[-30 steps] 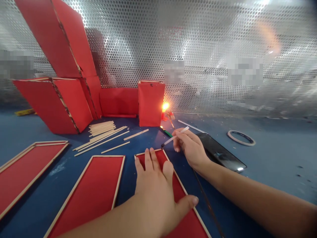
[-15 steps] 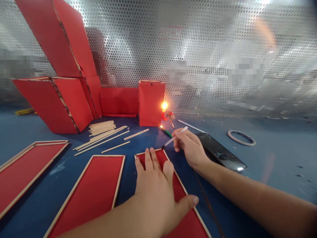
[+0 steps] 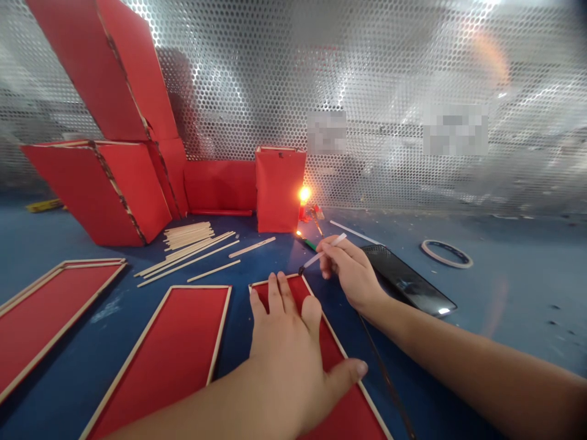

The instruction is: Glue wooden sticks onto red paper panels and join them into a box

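My left hand (image 3: 287, 348) lies flat with fingers spread on a red panel (image 3: 339, 373) edged with thin wooden sticks, at the lower middle. In my right hand (image 3: 353, 272) is a whitish glue stick (image 3: 316, 259), pinched between thumb and fingers. Its blackened tip touches the panel's far right corner. Just beyond that hand lies a slim green object (image 3: 310, 244) with a bright orange spot at its end; its kind is unclear. Farther back burns a flame (image 3: 305, 195) on a small red candle (image 3: 302, 212).
Two more red panels (image 3: 169, 348) lie to the left. Several wooden sticks (image 3: 188, 235) are behind them. Red boxes (image 3: 280, 192) stand along the perforated metal wall (image 3: 389, 79). On the right are a black phone (image 3: 413, 281), a tape roll (image 3: 446, 253) and another white stick (image 3: 355, 232).
The glue stick's tip has shifted very slightly left at the panel's corner. My left hand stays in place on the panel.
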Tool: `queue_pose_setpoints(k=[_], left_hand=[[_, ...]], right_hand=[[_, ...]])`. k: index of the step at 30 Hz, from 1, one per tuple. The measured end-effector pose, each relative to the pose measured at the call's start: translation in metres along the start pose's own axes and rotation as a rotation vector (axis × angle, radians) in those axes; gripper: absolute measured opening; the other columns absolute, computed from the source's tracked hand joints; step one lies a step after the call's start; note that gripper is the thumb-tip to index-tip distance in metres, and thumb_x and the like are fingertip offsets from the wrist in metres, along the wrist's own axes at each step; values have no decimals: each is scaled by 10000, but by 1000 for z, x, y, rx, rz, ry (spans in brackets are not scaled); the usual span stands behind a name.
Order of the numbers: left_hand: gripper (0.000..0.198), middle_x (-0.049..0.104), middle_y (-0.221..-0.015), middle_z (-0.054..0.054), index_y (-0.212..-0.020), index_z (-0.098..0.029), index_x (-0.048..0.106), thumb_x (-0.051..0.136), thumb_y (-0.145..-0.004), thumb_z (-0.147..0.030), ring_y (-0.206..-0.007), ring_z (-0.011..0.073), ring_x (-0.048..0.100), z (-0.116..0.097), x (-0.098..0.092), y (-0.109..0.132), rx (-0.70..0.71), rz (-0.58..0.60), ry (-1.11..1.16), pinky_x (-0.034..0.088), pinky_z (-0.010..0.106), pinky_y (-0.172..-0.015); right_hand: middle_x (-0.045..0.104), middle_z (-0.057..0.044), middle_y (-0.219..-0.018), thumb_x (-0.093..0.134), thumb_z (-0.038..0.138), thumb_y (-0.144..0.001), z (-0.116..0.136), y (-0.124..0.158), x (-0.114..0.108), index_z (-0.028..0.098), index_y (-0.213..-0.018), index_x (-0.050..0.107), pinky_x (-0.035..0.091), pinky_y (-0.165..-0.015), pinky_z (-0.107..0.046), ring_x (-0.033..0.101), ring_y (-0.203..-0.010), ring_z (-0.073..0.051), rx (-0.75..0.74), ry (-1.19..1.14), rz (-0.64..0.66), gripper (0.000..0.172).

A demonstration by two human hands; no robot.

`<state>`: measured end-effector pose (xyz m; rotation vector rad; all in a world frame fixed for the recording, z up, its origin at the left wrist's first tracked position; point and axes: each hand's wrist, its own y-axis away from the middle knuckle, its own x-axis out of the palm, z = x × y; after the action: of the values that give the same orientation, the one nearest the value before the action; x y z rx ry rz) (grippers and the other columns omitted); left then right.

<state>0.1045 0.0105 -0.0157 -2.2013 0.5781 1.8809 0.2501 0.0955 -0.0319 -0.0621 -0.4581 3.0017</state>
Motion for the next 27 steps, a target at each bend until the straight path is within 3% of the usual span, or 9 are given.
queue_pose_setpoints(k=[8,18,27], left_hand=[[1010,292,-1607,292,-1352,-92,597,291,-809,-887,-1488,524,16,2,1,-1,4,4,-7,107,769,-1135],[1021,256,-1592,345,-1370,-40,576,324,-822,-864,-1480,536,30,1,-3,0,5,13,-9,107,760,-1138],[1016,222,-1607,330,-1392,-45,562,327,-831,-859,-1484,520,-4,-2,-5,0,-1,41,-12,110,753,-1143]], right_hand=[[565,35,-578,652,422,-776,-3,-2,0,215,-714,625,383,-493,-292,497,-481,-133,-7,-3,3,218],[563,26,-548,663,444,-766,0,1,1,218,-687,638,394,-500,-298,494,-489,-142,6,-2,44,241],[516,44,-497,652,367,-760,-3,-3,-1,226,-650,613,359,-478,-281,450,-464,-132,8,-50,-36,182]])
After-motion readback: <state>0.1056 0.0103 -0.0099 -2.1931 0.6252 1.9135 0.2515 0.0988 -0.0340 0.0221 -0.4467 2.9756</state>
